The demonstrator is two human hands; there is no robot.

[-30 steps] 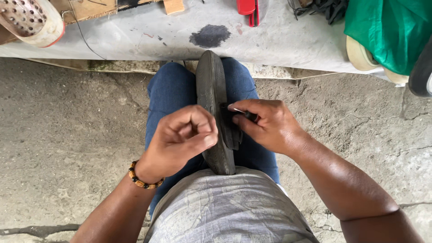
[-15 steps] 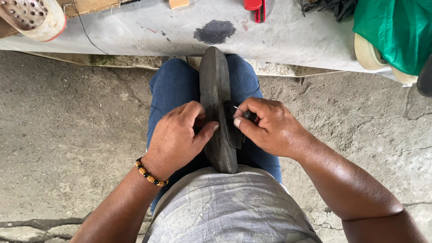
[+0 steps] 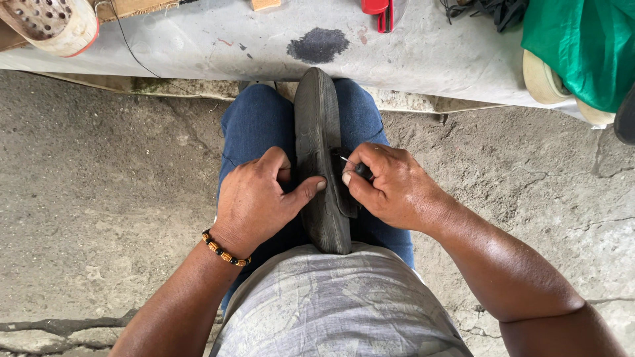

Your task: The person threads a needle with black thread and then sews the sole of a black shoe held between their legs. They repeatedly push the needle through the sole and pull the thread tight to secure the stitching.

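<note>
left hand (image 3: 254,198) grips and steadies the black shoe (image 3: 319,152) wedged between the knees, so the right hand (image 3: 390,185) can pinch a needle (image 3: 348,160) at its edge

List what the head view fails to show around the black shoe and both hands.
- Black shoe: its upper faces away, heel end hidden by the grey shirt.
- Right hand: the thin metal tool is mostly covered by the fingers.
- Left hand: fingertips hidden behind the sole.
- Green bag: cut off by the frame edge.
</note>
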